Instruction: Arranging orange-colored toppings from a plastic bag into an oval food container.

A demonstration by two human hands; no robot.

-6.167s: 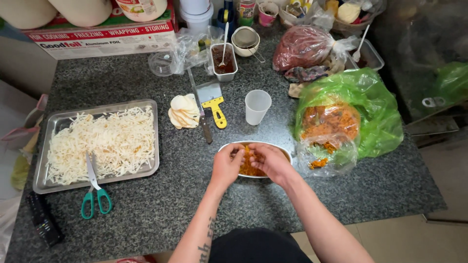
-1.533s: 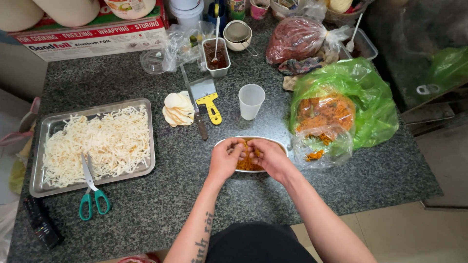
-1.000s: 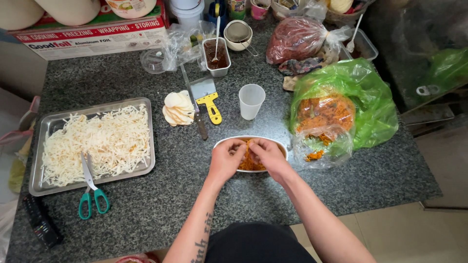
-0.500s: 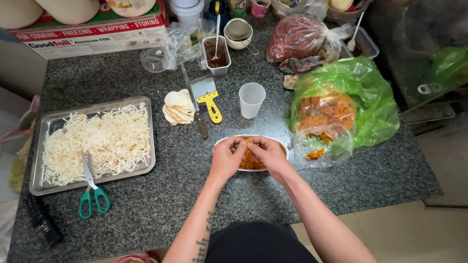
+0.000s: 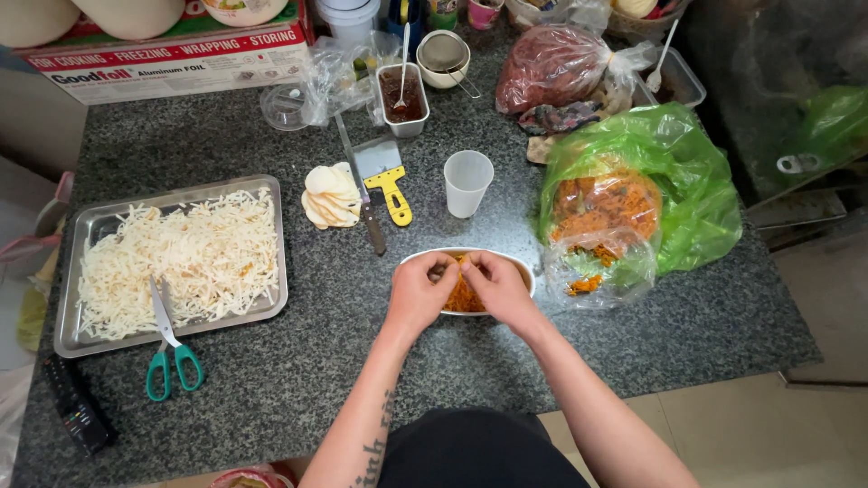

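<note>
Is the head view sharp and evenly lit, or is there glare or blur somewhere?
Head view: evenly lit and mostly sharp; soft glare on the green bag and the metal tray rim; both hands, left hand and right hand, look crisp over the bowl; right edge darker.

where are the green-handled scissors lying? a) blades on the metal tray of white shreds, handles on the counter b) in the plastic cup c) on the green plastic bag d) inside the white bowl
a: the scissors rest with blades over the metal tray rim and green handles on the counter.
</note>
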